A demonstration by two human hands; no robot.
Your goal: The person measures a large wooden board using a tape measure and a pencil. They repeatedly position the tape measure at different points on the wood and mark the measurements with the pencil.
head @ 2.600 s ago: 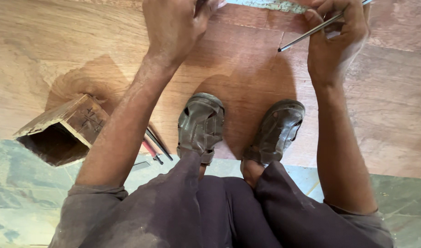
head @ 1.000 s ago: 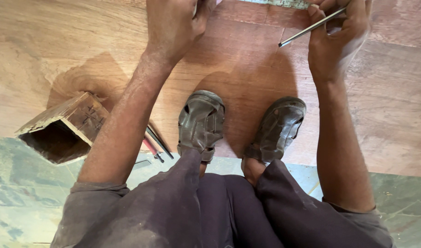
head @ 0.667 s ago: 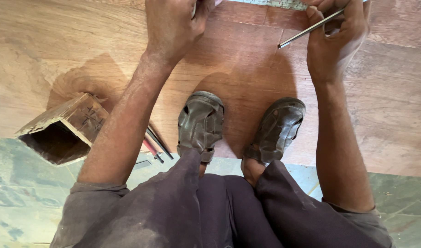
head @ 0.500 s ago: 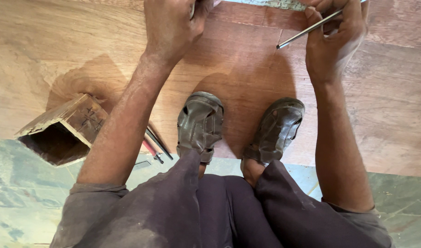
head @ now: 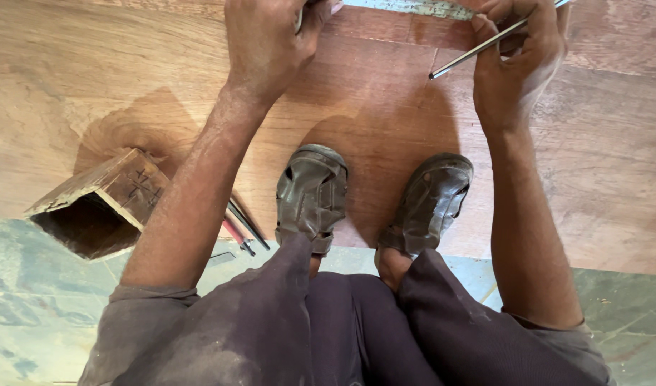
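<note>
I squat on a large brown plywood sheet (head: 385, 107) lying on the floor. My left hand (head: 267, 39) presses down at the top edge of the view, on the near end of a pale worn ruler (head: 413, 7) that runs to the right. My right hand (head: 517, 53) is closed on a thin grey pencil (head: 471, 51), its fingers at the ruler's right end; the pencil's free end points down-left. The fingertips of both hands are cut off by the frame's edge.
My two feet in dark worn sandals (head: 313, 196) stand on the sheet's near edge. A hollow square wooden block (head: 102, 204) lies at the left, with a red-handled tool and dark rods (head: 238, 229) beside it. Greenish stone floor (head: 27, 314) lies below.
Both hands have stayed at the ruler. The right hand and pencil have edged slightly left and up; the view has barely shifted.
</note>
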